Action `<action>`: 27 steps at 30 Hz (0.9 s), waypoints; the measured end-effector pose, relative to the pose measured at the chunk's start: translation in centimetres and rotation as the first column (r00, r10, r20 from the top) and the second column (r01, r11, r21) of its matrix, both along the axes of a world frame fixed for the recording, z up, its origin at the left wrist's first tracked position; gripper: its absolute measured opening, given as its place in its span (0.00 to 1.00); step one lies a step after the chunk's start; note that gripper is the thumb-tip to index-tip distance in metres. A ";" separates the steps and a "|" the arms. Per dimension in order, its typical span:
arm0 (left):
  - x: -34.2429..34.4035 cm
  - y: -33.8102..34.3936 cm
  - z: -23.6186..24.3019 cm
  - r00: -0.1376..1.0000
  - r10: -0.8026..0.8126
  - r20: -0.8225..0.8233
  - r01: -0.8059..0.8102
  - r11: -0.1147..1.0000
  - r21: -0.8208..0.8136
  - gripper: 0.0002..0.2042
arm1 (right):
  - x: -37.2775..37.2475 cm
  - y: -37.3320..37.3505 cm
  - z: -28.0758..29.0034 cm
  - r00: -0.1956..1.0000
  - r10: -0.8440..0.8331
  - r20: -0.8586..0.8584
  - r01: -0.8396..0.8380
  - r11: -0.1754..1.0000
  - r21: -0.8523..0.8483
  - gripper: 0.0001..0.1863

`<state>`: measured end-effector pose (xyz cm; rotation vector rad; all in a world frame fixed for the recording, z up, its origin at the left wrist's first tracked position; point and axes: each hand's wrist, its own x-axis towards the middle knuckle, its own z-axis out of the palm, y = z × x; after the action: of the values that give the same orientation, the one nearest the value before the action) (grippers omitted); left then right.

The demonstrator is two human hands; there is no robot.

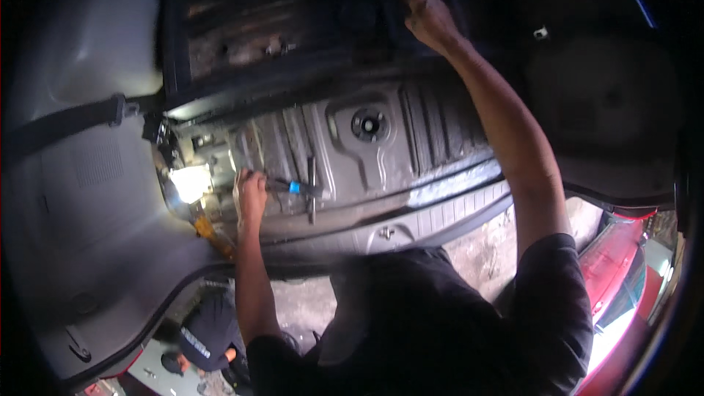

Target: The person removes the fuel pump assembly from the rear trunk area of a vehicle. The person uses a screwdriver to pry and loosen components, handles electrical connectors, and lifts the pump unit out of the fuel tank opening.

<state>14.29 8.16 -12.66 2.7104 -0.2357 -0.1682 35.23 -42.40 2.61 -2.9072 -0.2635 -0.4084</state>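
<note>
My left hand is down on the grey ribbed metal floor of a car's cargo area, its fingers curled. Right beside those fingers lies the end of a dark tool handle with a blue band. A straight dark bar crosses the handle's other end. Whether my fingers grip the handle is hard to make out. My right arm reaches far forward, and my right hand looks curled in deep shadow over the dark front part of the floor. Whatever it holds is hidden. Between the hands sits a round black fitting in a raised panel.
A glaring work light stands at the left wall, above a yellow object. A seat belt runs along the left trim panel. The ribbed rear sill lies near me. Outside are another person and a red car.
</note>
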 end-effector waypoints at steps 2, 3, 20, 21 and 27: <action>-0.2 -0.3 0.6 0.998 0.040 -0.052 -0.041 0.999 -0.021 0.07 | 1.9 -2.6 -1.0 0.984 -0.158 -0.081 0.165 0.982 0.092 0.20; -0.4 -0.7 0.6 0.998 0.053 -0.034 -0.054 0.998 -0.017 0.08 | 2.7 -4.8 -1.8 0.969 -0.211 -0.129 0.225 0.969 0.100 0.20; -4.0 -3.7 0.5 0.954 0.282 -0.097 -0.276 0.958 0.073 0.18 | 6.0 -8.2 -15.4 0.991 0.083 -0.110 -0.091 0.993 -0.073 0.38; -4.4 -3.6 0.5 0.949 0.299 -0.095 -0.294 0.953 0.069 0.18 | 5.9 -8.5 -15.8 0.986 0.112 -0.126 -0.114 0.993 -0.012 0.38; -4.3 -5.2 0.6 0.938 0.343 -0.057 -0.329 0.929 0.170 0.18 | 4.5 -8.2 -12.5 0.966 0.107 -0.236 -0.072 0.985 0.155 0.35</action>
<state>9.98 3.00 -12.07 2.8405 0.2807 -0.2095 39.77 -50.56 -9.86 -2.7531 -0.3115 -0.0501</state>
